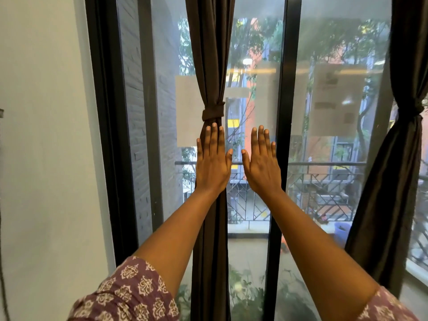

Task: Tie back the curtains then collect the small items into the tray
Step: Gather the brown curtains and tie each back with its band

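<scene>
A dark brown curtain [209,54] hangs in front of the window, gathered by a tie band [213,112] of the same cloth. My left hand [213,161] is raised flat in front of this curtain just below the band, fingers straight and together. My right hand [261,163] is held up beside it in front of the glass, fingers straight, holding nothing. A second dark curtain [398,158] at the right is also gathered by a tie [412,110]. No tray or small items are in view.
A black window frame post [284,112] stands just right of my right hand. A white wall [46,158] fills the left side. Through the glass I see a balcony railing [324,181] and plants below.
</scene>
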